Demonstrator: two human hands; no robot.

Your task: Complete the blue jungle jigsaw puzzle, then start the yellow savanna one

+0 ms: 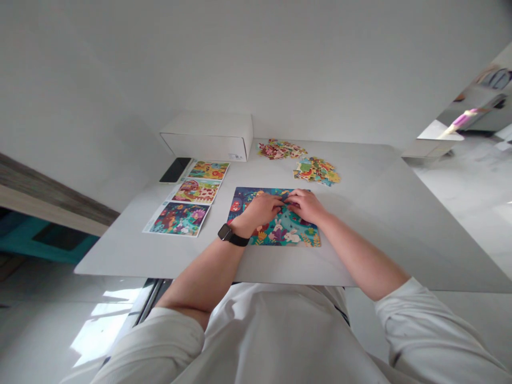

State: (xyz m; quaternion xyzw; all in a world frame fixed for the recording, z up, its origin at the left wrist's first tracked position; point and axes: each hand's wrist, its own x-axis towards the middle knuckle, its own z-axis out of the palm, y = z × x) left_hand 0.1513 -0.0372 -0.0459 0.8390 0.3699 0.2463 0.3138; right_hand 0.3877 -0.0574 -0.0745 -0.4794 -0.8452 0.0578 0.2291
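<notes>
A colourful jigsaw puzzle with rabbits on a dark blue ground lies on the white table in front of me. My left hand, with a black watch on the wrist, rests on the puzzle's middle with fingers curled. My right hand lies beside it, fingertips meeting the left hand's near the puzzle's upper middle. Both hands press down on the pieces there; whether either pinches a piece is hidden.
Three picture cards lie in a row to the left, with a black phone beyond them. A white box stands against the wall. Two heaps of loose puzzle pieces lie at the far side.
</notes>
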